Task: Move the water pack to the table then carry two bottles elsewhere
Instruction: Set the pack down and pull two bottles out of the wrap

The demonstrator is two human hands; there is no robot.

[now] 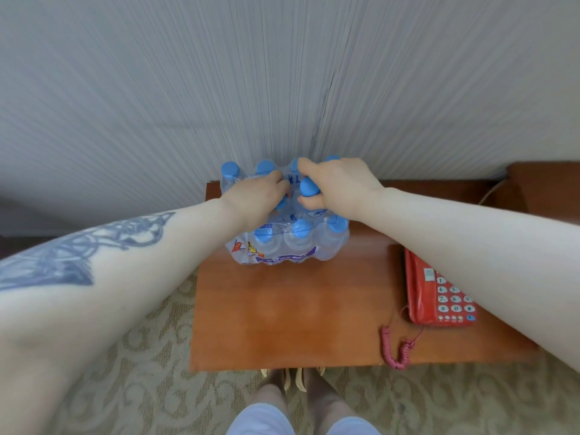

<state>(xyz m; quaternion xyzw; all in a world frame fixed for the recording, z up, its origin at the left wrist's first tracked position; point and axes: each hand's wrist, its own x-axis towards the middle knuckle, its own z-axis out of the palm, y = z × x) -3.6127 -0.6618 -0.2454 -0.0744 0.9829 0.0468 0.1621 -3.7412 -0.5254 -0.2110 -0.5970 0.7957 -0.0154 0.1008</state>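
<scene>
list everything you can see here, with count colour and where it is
water pack: one, clear wrap with blue caps, far middle of the table
table: one, orange-brown wood, against the wall
telephone: one, red, right side of the table
phone cord: one, pink coil, hanging over the table's front edge
carpet: beige, patterned, floor
wall: grey, ribbed, behind the table
left hand: on the pack's top
right hand: grip around a blue cap
</scene>
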